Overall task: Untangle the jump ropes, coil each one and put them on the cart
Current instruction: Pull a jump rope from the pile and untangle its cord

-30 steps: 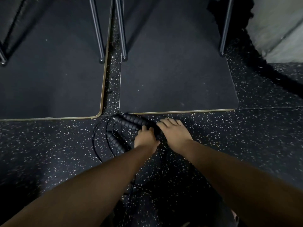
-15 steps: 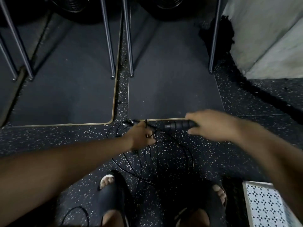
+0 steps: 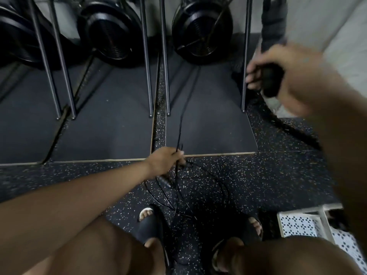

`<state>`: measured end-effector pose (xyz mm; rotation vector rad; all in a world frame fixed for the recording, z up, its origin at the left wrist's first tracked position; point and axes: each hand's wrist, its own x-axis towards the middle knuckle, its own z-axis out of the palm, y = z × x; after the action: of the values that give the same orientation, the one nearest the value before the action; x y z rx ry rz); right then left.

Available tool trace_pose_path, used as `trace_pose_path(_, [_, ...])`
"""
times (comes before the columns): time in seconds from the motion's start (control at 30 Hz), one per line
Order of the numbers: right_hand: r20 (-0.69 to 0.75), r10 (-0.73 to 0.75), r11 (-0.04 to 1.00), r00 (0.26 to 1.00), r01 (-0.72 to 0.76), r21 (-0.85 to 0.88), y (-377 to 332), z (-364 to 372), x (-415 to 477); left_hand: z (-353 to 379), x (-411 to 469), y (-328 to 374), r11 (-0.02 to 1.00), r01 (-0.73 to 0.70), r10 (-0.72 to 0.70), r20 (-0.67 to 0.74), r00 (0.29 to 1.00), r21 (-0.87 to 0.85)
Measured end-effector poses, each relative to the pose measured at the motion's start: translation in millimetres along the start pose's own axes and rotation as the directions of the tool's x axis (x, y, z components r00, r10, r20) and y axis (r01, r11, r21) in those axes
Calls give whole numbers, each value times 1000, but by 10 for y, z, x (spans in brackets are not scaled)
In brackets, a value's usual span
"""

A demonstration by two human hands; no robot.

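Left arm reaches from lower left toward frame centre. Left hand (image 3: 164,162) curled, pinching thin black cord (image 3: 185,108) at near edge of mat (image 3: 214,126). Right arm raised at upper right. Right hand (image 3: 288,76) motion-blurred, fingers wrapped round black handle (image 3: 270,81). Cord runs straight from left hand up across mat; upper end lost against dark background. Rest of jump ropes (image 3: 190,193) lies tangled on speckled floor (image 3: 268,175) just below left hand, reaching down between feet. Second handle (image 3: 165,181) on floor under left wrist. White perforated cart (image 3: 297,225) cut off at lower right, apart from ropes.
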<state>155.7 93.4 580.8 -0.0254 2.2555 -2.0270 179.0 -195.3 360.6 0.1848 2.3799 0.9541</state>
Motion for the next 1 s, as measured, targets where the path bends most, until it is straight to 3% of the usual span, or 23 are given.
trace_pose_path(0.1, [-3,86,995,996,-86,54,298,350,-138,-228,-176,440,998,-63,61,-141,988,-9])
trace_pose_path(0.27, [70,258,959,964,-264,101,813,828,-495,-639,-514,1095,918,-257,186,-244,952,-303])
trace_pose_path(0.4, [76,230,970,970,-235,66,893,991,-585,-857,-641,1400,827,-354,225,-320,920,-436])
trace_pose_path(0.57, [27,49,998,998,-50,42,665,926,-534,-1003,-629,1416,761,-413,191,-436,879,-499])
trace_pose_path(0.8, [-33,-67,988,997,71,134,187,814,-360,-618,-666,1300,566,-342,112,-341,933,-750])
trace_pose_path(0.93, [-94,-126,970,988,142,198,-113,752,-189,-137,-734,1064,726,-168,179,-53,982,-667])
trace_pose_path(1.0, [-143,-139,966,980,166,198,-199,707,-101,7,-797,991,789,-205,224,-40,974,-579])
